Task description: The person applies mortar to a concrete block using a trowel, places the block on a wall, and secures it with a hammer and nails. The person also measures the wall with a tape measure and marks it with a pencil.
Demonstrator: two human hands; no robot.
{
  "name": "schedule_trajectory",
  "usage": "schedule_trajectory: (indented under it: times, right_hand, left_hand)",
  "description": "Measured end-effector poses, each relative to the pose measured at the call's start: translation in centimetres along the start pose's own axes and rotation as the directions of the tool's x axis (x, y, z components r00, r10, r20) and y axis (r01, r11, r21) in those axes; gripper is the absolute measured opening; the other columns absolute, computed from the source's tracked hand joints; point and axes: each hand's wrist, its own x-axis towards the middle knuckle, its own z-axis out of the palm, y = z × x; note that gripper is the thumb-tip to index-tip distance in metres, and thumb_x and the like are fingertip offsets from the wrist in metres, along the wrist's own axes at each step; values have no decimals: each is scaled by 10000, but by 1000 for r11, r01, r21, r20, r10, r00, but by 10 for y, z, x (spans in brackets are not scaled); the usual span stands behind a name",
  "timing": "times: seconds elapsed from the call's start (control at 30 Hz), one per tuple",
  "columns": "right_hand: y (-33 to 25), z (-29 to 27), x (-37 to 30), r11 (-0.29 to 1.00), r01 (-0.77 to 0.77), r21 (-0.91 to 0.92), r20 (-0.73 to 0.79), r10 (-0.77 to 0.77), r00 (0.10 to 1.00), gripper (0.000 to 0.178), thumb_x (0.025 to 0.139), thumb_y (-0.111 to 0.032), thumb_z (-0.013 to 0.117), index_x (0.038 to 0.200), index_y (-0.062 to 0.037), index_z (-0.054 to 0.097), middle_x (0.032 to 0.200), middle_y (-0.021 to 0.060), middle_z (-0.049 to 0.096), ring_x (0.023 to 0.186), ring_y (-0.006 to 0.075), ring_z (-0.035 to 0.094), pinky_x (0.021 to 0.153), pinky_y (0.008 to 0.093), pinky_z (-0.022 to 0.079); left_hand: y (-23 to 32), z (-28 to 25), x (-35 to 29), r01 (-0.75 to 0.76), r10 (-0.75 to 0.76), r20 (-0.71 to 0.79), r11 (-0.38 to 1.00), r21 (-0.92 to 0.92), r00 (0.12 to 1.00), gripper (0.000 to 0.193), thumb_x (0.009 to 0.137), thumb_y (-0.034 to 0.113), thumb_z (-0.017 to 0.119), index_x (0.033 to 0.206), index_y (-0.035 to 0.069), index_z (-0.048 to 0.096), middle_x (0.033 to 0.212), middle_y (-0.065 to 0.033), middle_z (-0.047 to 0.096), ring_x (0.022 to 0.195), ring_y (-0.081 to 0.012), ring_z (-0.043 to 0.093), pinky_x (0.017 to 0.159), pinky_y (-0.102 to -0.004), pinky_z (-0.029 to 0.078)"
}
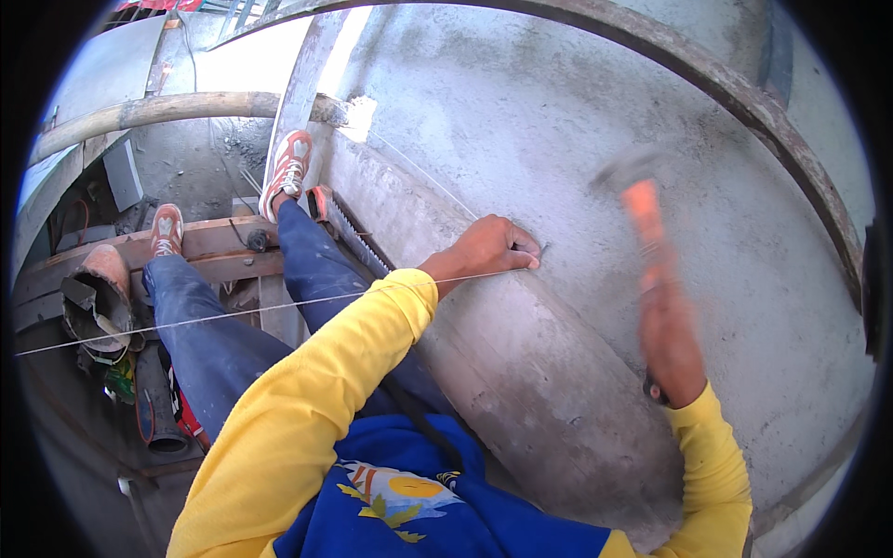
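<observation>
My left hand (pixel 486 245) is pinched at the grey concrete wall (pixel 595 251), its fingertips round a thin nail (pixel 545 248) whose end shows beyond them. A taut pale string (pixel 237 317) runs from the far left to these fingers, and another stretch goes up the wall from the hand. To the right, my right hand (pixel 666 321) grips a hammer with an orange handle (pixel 643 206). Its dark hammer head (pixel 629 167) is raised apart from the nail. Motion blurs the hammer and the right hand's fingers. A rounded concrete ledge (pixel 521 363) lies below my left hand.
A handsaw (pixel 358 234) stands beside my leg, against the ledge. My shoes rest by timber beams (pixel 209 251). At the left are a dirty bucket (pixel 110 279) and a dark pipe (pixel 158 409). A bamboo pole (pixel 177 109) crosses behind; a long beam (pixel 744 112) arches over the wall.
</observation>
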Motion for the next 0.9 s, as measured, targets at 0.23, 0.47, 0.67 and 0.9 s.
schedule_trajectory:
  times: [0.23,0.47,0.67,0.9]
  right_hand:
    - [52,17,0,975,222,-23,-79,-223,972,588,1110,-171,525,1658,-78,333,1143,243,709,973,424,703,884,476,518]
    - [-1,5,9,977,192,87,286,-209,935,487,1151,-268,450,1562,-7,482,1517,274,562,1427,404,535,1190,411,406]
    - [-2,36,-37,970,-29,242,52,16,999,600,1088,-357,557,1532,39,476,1308,266,637,1129,374,652,954,479,525]
    - [-20,161,-30,863,59,501,50,-97,994,504,1026,-272,647,1486,-113,516,905,66,655,724,171,645,640,370,532]
  left_hand:
    - [15,1,-3,2,-4,44,998,56,999,176,875,221,834,983,83,829,936,-62,812,857,-176,732,825,-333,539]
    - [-75,20,21,-338,371,-182,922,189,911,314,892,364,804,1104,134,817,1077,-31,799,1016,-213,734,952,-374,549]
    - [-24,22,9,-183,184,1,978,-100,983,192,787,191,808,932,66,790,814,-114,759,756,-284,709,727,-419,542]
    - [-82,-22,-12,-167,170,-72,985,44,983,350,951,352,715,1159,77,777,990,-149,777,995,-331,740,877,-476,561]
